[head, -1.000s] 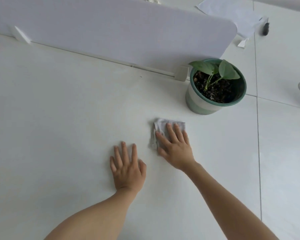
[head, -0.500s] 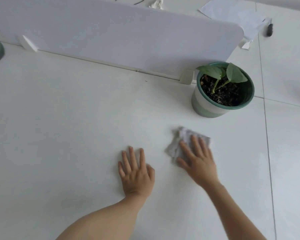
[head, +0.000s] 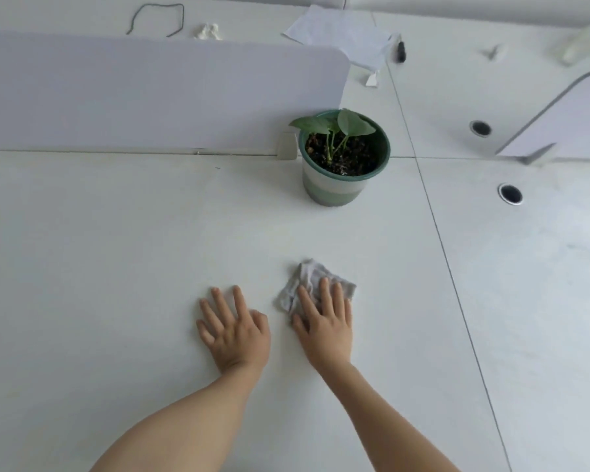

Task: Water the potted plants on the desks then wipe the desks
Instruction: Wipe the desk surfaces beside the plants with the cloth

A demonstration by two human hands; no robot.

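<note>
On the white desk point(head: 116, 267) the potted plant point(head: 344, 158) stands beyond the hands; a long forward wipe could knock it and spill soil. The right hand point(head: 324, 325) presses the crumpled cloth point(head: 307, 277) with flat fingers (no pinch), so it may slip free; the left hand point(head: 234, 330) lies spread beside it.

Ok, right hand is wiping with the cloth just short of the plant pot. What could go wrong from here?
1. The pot stands beyond the cloth; a longer forward stroke by the right hand could knock it and spill soil.
2. The cloth is bunched under straight fingers only, so it may slip free or skip patches.
3. The left hand lies flat on the desk and may leave prints.
</note>
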